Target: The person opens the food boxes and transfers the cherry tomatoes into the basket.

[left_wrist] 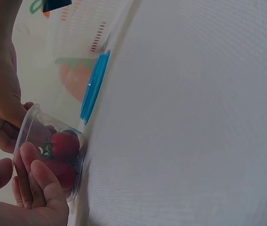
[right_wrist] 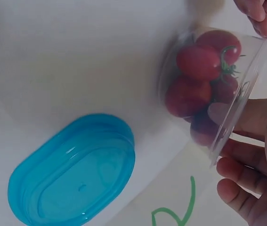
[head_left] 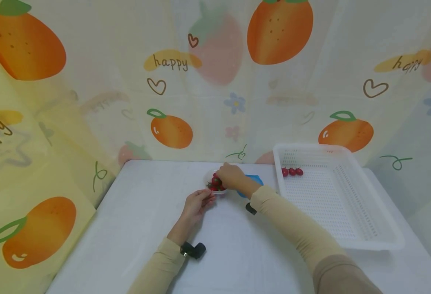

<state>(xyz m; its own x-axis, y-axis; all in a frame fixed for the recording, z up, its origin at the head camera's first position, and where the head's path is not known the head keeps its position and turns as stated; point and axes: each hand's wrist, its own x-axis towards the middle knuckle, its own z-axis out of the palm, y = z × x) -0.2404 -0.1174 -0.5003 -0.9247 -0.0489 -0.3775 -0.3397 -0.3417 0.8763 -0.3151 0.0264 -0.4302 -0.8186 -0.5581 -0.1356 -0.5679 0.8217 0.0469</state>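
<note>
A small clear plastic container [head_left: 220, 192] holds several red cherry tomatoes [right_wrist: 198, 63] with green stems. My left hand [head_left: 197, 203] grips the container's near rim, thumb on the inner side and fingers along the outer wall. Over the far right side is my right hand [head_left: 233, 176], with one digit [right_wrist: 220, 113] reaching past the rim down to a tomato. Its other fingers curl at and beyond the rim; whether they pinch anything I cannot tell. Partly behind the right wrist lies a blue oval lid [right_wrist: 79, 174].
A large white perforated basket [head_left: 347, 241] stands at the right of the table. Three cherry tomatoes [head_left: 292, 171] lie in a row in its far left corner. A printed fruit curtain [head_left: 208, 102] hangs right behind the white tabletop [head_left: 138, 196].
</note>
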